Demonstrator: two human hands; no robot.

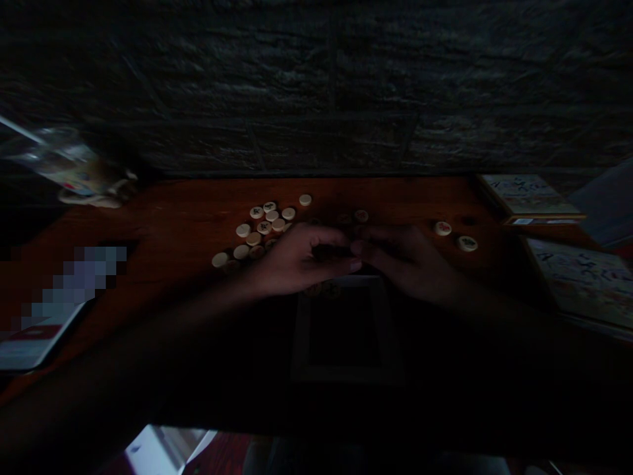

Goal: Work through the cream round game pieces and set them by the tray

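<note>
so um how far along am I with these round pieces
Nothing looks clearly done. The left hand and right hand come together; it's too dark to tell what they hold. The loose cluster of pieces and two pieces on the right seem left.

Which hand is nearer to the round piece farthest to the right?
The right hand is nearer: it is a little left of that round piece, not touching it. The left hand is farther left, beyond the right hand, beside the group of pieces.
</note>
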